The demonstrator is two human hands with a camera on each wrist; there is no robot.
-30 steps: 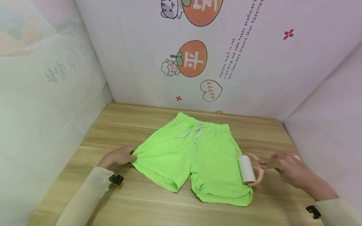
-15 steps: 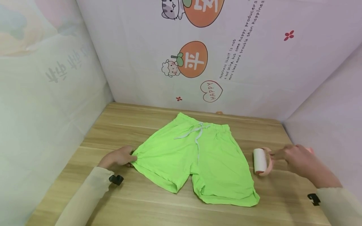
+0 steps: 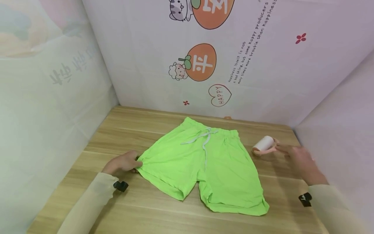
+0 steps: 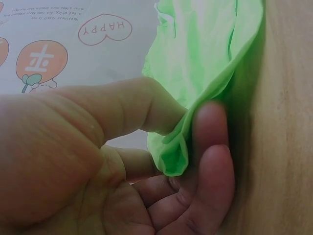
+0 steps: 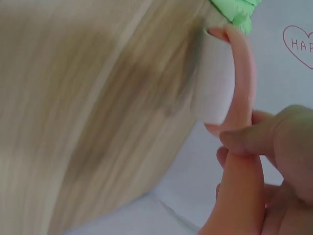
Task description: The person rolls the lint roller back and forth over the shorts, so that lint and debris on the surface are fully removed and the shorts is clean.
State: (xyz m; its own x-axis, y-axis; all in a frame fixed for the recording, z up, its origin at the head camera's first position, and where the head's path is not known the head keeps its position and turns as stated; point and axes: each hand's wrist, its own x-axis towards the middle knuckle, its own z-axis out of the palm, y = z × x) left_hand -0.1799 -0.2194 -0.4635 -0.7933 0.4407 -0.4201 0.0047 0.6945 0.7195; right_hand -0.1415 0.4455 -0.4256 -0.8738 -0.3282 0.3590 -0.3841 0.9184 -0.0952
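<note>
Bright green shorts (image 3: 187,159) with a pale drawstring lie spread on the wooden table, waistband toward the back wall. At their left leg hem, my left hand (image 3: 126,161) pinches the fabric between thumb and fingers; the left wrist view shows the hem (image 4: 176,147) bunched there. My right hand (image 3: 302,161) grips the pink handle (image 5: 239,191) of a lint roller (image 3: 264,144) with a white roll. The roller is off the shorts, to the right of their waistband side, over the table. In the right wrist view its white roll (image 5: 215,78) points toward a corner of the shorts.
White printed sheets form a back wall (image 3: 146,65), a left wall (image 3: 43,113) and a right wall (image 3: 344,123) around the wooden table (image 3: 163,214). Black wrist bands (image 3: 120,186) sit at both sleeves.
The lint roller has come off the shorts' right leg, moved right, then back toward the rear wall, and turned. The right leg hem shifted slightly right. The left hand stays in place.
</note>
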